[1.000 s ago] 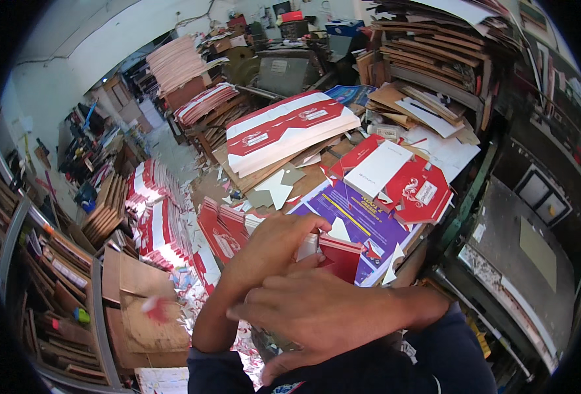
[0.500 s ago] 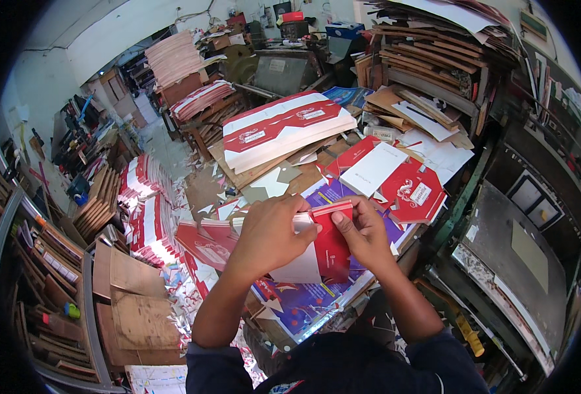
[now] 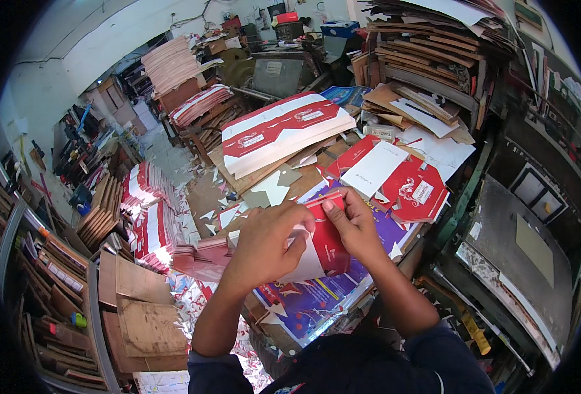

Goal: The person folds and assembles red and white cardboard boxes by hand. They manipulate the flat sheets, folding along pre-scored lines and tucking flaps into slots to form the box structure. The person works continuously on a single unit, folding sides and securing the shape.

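Observation:
Between my hands stands a tilted stack of red-and-white printed box blanks, thin card sheets with cut flaps. My right hand is closed on its upper right edge, the thumb lying across the red side. At the upper left edge my left hand is closed, thumb and bent fingers around the card; its fingertips are partly hidden. Pinkish flaps of the stack stick out left, behind my left wrist. Under the stack lies a purple printed sheet on the workbench.
Farther back on the bench is a tall pile of red-and-white sheets. More blanks lie to the right, with card offcuts scattered behind my hands. A metal machine plate borders the right; bundled blanks stand at the left.
My left hand has shifted slightly left and lower along the stack, its fingers more curled. My right hand has moved a little left and up, and the flaps on the left have dropped.

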Tool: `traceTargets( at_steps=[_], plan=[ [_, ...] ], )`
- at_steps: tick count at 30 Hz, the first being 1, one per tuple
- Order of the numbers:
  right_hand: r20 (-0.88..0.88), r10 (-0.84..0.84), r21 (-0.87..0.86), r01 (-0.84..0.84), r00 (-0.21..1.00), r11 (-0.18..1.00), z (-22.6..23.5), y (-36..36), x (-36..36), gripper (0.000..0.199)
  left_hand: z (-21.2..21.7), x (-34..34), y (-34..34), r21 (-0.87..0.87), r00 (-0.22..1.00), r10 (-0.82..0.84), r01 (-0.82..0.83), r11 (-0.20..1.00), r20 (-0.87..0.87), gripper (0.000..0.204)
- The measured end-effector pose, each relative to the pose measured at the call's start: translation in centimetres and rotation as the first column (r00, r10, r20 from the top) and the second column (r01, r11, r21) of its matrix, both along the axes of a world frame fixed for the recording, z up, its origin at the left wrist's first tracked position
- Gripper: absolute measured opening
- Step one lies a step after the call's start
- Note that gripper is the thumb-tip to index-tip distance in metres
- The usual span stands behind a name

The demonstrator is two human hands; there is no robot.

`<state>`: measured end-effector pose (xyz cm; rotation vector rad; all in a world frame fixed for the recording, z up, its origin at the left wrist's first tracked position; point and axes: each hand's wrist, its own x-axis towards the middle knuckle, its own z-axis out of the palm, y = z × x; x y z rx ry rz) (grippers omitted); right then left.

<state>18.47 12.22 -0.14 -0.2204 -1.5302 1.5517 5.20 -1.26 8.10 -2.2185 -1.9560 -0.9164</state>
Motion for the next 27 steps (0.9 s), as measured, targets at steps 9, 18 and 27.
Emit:
traceTargets(
  at_steps=[9, 18, 27],
  plan=[
    [0.109, -0.493, 0.29, 0.446, 0.863, 0.846, 1.2, -4.6, 3.6, 0.031, 0.7, 0.8, 0.4, -0.067, 0.973, 0.154, -0.144, 0.987, 0.172, 0.045],
    [0.018, -0.461, 0.597, 0.36, 0.887, 0.717, 1.3, -4.8, 1.9, 0.03, 1.4, -0.5, -0.1, -0.156, 0.973, -0.014, 0.051, 0.986, 0.228, 0.053],
    [0.201, -0.494, 0.325, 0.418, 0.846, 0.848, 0.7, -5.8, 2.0, 0.021, 1.1, 0.9, 2.2, -0.066, 0.977, 0.189, -0.196, 0.978, -0.096, 0.038]
  ],
)
